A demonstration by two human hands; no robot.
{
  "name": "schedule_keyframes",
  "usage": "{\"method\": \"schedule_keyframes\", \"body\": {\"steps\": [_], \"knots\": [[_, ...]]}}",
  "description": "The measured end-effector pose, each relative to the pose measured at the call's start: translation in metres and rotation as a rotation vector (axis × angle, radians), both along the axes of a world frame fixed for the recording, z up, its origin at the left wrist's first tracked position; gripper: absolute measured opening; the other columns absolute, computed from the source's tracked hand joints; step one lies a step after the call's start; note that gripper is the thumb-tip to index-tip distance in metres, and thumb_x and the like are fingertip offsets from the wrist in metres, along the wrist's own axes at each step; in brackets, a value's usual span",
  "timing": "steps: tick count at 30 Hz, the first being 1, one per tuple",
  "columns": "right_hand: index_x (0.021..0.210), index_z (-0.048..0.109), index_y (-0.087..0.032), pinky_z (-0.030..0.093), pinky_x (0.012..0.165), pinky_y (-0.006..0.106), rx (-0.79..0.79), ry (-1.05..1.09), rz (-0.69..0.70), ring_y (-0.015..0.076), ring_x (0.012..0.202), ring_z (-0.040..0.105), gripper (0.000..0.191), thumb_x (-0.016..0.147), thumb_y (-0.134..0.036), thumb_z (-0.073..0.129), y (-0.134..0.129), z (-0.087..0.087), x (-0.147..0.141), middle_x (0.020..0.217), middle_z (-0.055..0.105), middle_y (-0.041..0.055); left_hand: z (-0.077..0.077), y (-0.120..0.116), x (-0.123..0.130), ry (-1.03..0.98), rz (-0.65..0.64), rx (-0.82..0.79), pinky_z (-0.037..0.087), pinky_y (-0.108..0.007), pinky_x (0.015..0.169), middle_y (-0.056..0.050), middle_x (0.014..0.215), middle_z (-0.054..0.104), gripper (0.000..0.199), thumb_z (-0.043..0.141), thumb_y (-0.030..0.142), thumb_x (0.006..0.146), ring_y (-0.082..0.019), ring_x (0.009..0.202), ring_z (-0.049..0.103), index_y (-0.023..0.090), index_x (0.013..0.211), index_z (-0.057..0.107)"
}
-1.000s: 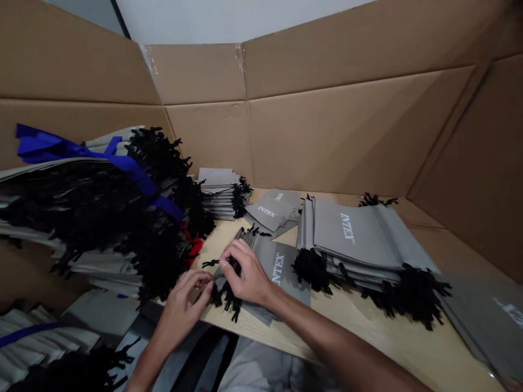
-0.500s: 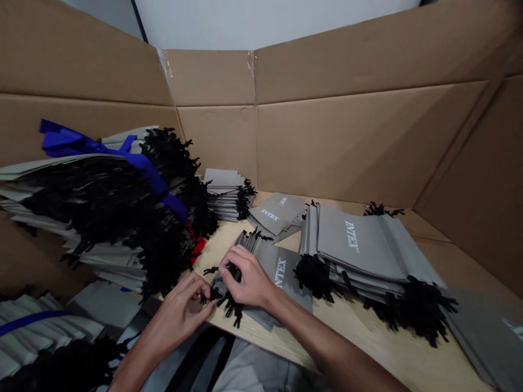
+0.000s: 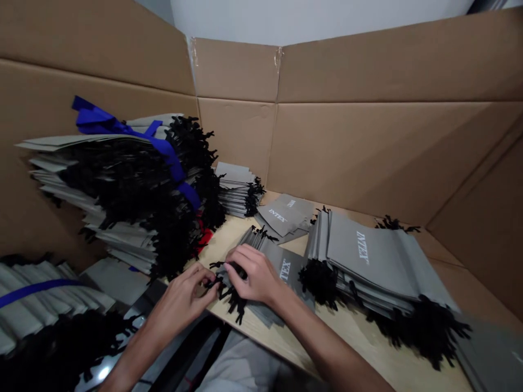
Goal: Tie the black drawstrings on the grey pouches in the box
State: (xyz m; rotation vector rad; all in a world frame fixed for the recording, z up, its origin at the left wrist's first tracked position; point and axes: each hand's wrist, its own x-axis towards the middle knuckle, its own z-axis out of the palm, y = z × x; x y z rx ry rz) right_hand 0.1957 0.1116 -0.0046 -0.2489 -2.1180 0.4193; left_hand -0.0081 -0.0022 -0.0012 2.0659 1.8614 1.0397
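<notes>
My left hand is at the table's front edge, its thumb and fingers closed on a black cord end. Just right of it, my right hand rests over the left end of a fanned stack of grey pouches with INTEX print, its fingers curled on black cords. The two hands are close together, with cord ends between and below them. What lies under the right palm is hidden.
Large piles of pouches with black cords stand at left, the upper one tied with a blue ribbon. Another pouch stack lies right. Loose pouches and a small stack sit behind. Cardboard walls surround the table.
The view has turned slightly left, so most things appear farther right. My left hand's thumb and fingers have drawn closer together at the cords.
</notes>
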Motion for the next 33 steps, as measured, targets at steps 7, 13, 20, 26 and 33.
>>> {"method": "schedule_keyframes", "body": {"steps": [7,13,20,26,33], "knots": [[0.101,0.064,-0.023,0.054,0.079,0.034,0.052,-0.022,-0.035,0.0227,0.085,0.065,0.01,0.107,-0.022,0.056,-0.001,0.006,0.002,0.094,0.072,0.0072,0.0,0.009,0.004,-0.167,0.047,0.08,0.055,-0.029,0.072,-0.001,0.081,0.072,0.018,0.073,0.042,0.091,-0.02,0.074,0.069,0.024,0.088,0.074],[0.103,0.065,-0.022,0.056,0.081,0.036,0.035,-0.05,-0.032,0.0241,0.088,0.066,0.009,0.106,-0.022,0.057,0.001,0.003,0.002,0.097,0.073,0.0088,-0.012,0.016,0.006,-0.431,0.011,-0.006,0.067,-0.03,0.082,-0.004,0.094,0.083,0.022,0.075,0.043,0.089,-0.023,0.089,0.082,0.022,0.096,0.072],[0.102,0.067,-0.022,0.056,0.085,0.035,-0.023,-0.082,-0.014,0.0231,0.094,0.067,0.009,0.102,-0.02,0.059,-0.002,0.008,0.003,0.102,0.072,0.0081,-0.014,0.021,-0.003,-0.595,-0.059,-0.119,0.068,-0.035,0.083,-0.01,0.096,0.087,0.033,0.082,0.047,0.085,-0.027,0.089,0.083,0.018,0.1,0.083],[0.079,0.064,-0.023,0.048,0.081,0.033,-0.18,-0.077,-0.005,0.0188,0.085,0.062,0.031,0.109,-0.029,0.059,-0.004,0.01,-0.003,0.086,0.066,0.0021,0.0,0.015,-0.013,-0.606,-0.147,-0.219,0.063,-0.032,0.084,-0.008,0.094,0.087,0.032,0.078,0.05,0.093,-0.026,0.09,0.079,0.02,0.097,0.088],[0.072,0.059,-0.023,0.044,0.076,0.031,-0.263,-0.098,0.009,0.0167,0.076,0.06,0.03,0.096,-0.021,0.077,-0.002,0.006,-0.006,0.074,0.067,-0.003,-0.001,0.013,-0.016,-0.647,-0.172,-0.291,0.063,-0.034,0.089,-0.01,0.104,0.089,0.031,0.085,0.047,0.087,-0.029,0.099,0.081,0.021,0.103,0.091]]}}
